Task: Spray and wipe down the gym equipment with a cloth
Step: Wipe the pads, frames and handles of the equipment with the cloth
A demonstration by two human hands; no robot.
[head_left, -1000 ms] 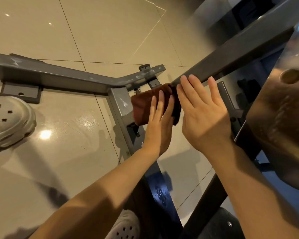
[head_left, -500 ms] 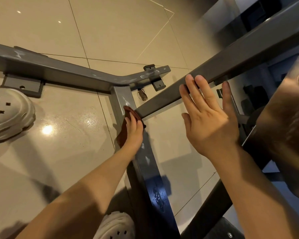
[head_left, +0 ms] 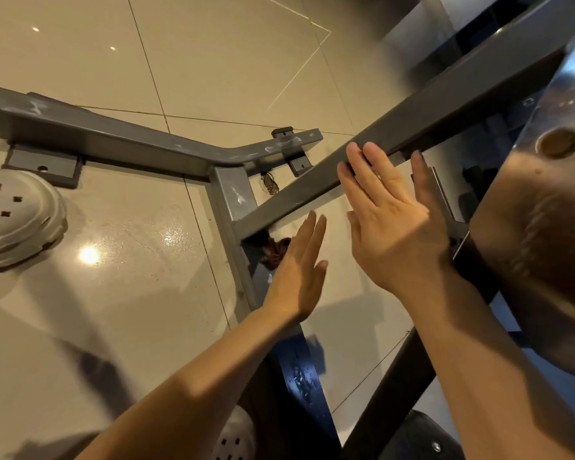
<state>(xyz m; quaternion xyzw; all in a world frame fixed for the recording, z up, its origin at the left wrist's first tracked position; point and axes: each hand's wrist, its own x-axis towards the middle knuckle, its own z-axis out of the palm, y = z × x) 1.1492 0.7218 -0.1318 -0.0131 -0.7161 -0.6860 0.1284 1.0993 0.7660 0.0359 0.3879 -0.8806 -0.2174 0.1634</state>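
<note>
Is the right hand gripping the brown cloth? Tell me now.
No. The right hand lies flat with straight fingers against the slanted grey bar, while the brown cloth sits under the left hand.

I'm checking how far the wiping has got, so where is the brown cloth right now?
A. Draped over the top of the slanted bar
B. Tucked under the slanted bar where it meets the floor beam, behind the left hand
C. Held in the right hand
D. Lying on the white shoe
B: the cloth shows beneath the joint of the slanted bar and floor beam, beside the left hand; the right hand rests flat on the bar.
</note>
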